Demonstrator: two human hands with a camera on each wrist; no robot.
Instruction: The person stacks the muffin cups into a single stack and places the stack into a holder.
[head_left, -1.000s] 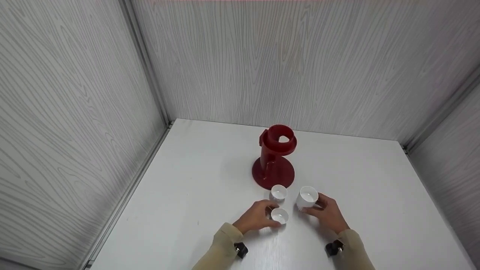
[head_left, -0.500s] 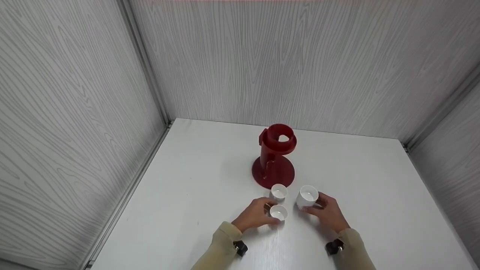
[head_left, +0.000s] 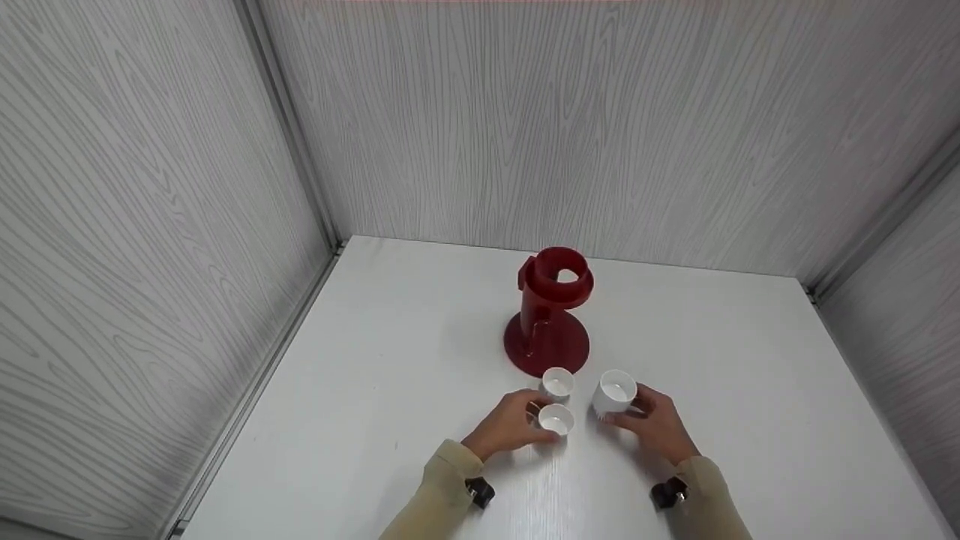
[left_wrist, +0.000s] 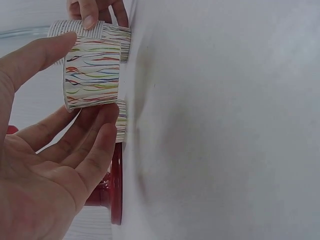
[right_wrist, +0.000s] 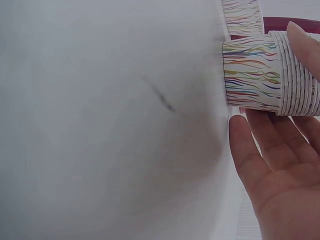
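In the head view my left hand [head_left: 506,426] grips a white paper cup [head_left: 556,421] between thumb and fingers. The left wrist view shows that cup's coloured wavy stripes [left_wrist: 92,75]; I cannot tell if its base touches the table. Just beyond it a second paper cup [head_left: 558,383] stands upright, partly overlapped by the fingers, in front of a red stand [head_left: 551,341] with a round base and ring-shaped top. To the right, my right hand [head_left: 656,426] holds a stack of nested paper cups [head_left: 615,391], upright, thumb and fingers around it; the stacked rims [right_wrist: 297,75] show in the right wrist view.
The white table [head_left: 420,322] runs back to a pale wood-grain wall [head_left: 480,135]. Side panels rise at left [head_left: 150,262] and right [head_left: 900,322]. A dark smudge [right_wrist: 162,97] marks a pale surface in the right wrist view.
My left hand has moved slightly forward with its cup, closer to the standing cup. The right hand and its stack have stayed practically still, as has the red stand.
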